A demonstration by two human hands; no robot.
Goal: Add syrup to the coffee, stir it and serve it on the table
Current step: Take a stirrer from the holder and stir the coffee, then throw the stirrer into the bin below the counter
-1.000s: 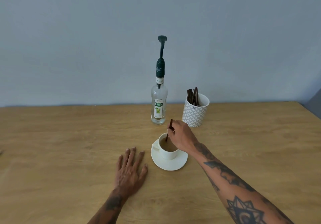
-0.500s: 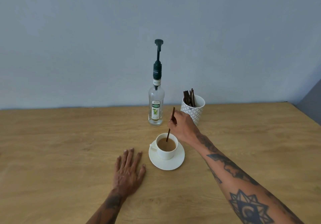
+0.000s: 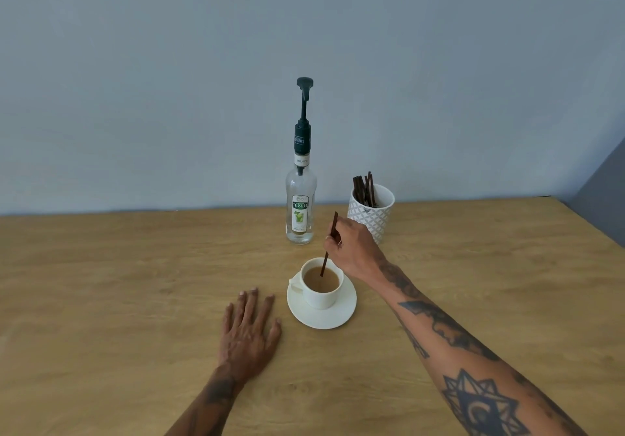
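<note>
Clear glass syrup bottle (image 3: 300, 209) with dark green pump top stands upright near the back edge of the light wooden table (image 3: 118, 283). Front label reads "TEISSEIRE" above a picture of a green drink; the green collar repeats the brand, and the white neck band reads "MOJITO".

Right of the bottle, apart from it: white patterned ceramic cup (image 3: 371, 212) holding a bundle of dark brown stir sticks (image 3: 363, 190).

White cup of milky coffee (image 3: 321, 282) sits on a white round saucer (image 3: 322, 303), in front of the bottle, handle pointing left. Right hand (image 3: 353, 249) pinches a thin dark brown stirrer (image 3: 329, 244) between fingertips; the stick is tilted, lower end dipped in the coffee. The hand partly covers the patterned cup's lower left side.

Left hand (image 3: 249, 330) lies flat, palm down, fingers spread, on the table just left of the saucer, not touching it.

Table surface is bare to far left and right; right edge visible at upper right.
</note>
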